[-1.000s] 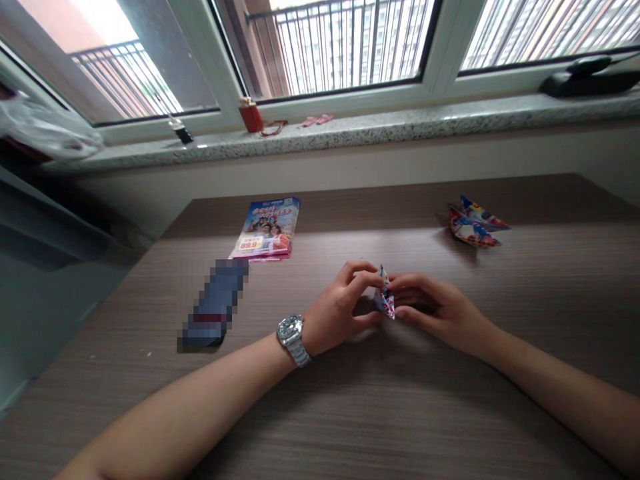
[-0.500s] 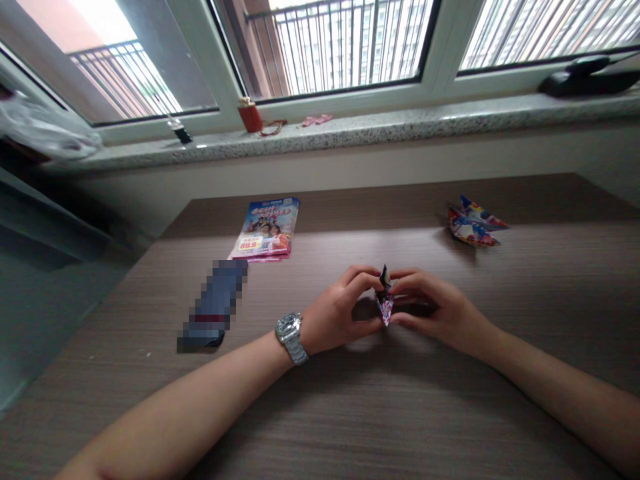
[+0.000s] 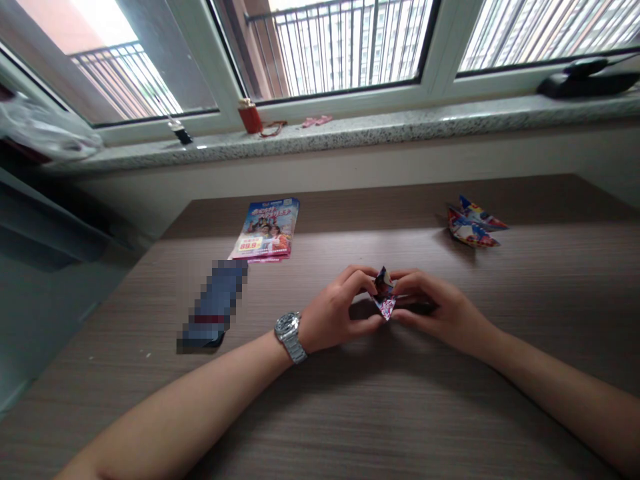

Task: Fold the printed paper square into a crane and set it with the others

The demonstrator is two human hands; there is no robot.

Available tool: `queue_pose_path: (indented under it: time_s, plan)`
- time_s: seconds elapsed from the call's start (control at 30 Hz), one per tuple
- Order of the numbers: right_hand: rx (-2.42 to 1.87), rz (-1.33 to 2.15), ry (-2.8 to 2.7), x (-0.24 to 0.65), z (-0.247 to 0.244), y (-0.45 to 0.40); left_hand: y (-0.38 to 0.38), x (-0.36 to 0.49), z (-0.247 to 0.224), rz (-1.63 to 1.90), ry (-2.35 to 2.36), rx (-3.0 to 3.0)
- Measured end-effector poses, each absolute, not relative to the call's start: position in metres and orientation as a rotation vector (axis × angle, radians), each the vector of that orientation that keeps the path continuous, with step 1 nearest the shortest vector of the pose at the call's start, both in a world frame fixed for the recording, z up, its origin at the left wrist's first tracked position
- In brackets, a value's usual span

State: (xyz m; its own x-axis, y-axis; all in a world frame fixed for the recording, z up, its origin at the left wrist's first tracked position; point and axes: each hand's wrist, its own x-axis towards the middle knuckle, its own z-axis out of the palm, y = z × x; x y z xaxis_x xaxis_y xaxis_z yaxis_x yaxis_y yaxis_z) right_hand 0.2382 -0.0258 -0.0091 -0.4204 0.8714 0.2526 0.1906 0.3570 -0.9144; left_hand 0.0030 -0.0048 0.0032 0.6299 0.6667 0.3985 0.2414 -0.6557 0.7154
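Note:
A small piece of folded printed paper (image 3: pixel 385 305), pink and white below and darker above, stands between my two hands near the middle of the table. My left hand (image 3: pixel 340 308), with a silver watch (image 3: pixel 291 335) on its wrist, grips the paper's left side with thumb and fingers. From the right, my right hand (image 3: pixel 440 307) pinches the opposite side. Fingers cover both edges of the paper, and its far side is hidden. Beyond my right hand lie colourful folded paper pieces (image 3: pixel 473 227) with pointed tips.
A stack of printed flyers (image 3: pixel 267 230) lies at the table's back left, with a blurred-out dark phone-like object (image 3: pixel 213 307) in front of it. On the stone windowsill (image 3: pixel 370 133) stand a red lighter-like item (image 3: pixel 250 118) and a black object (image 3: pixel 590 80).
The folded paper has spread wider between my fingers, so its inner faces show more. Its lower tip has risen slightly. Both hands stay nearly where they were.

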Motion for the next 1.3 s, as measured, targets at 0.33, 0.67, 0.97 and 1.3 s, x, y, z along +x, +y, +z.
queue_pose_path:
  time_s: [0.33,0.67,0.97,1.3]
  plan:
    - [-0.963,1.090,-1.837,0.234,-0.005,-0.027,-0.006,0.002,0.010,0.925,0.812,2.226]
    - [-1.028,1.006,-1.829,0.233,-0.006,-0.030,-0.010,0.007,0.007,0.946,0.817,2.008]
    - [-1.117,1.081,-1.732,0.228,-0.010,-0.033,-0.014,0.012,0.009,0.932,0.874,1.890]
    - [-1.184,1.125,-1.812,0.227,-0.004,-0.031,-0.013,0.014,0.009,0.906,0.883,1.811]
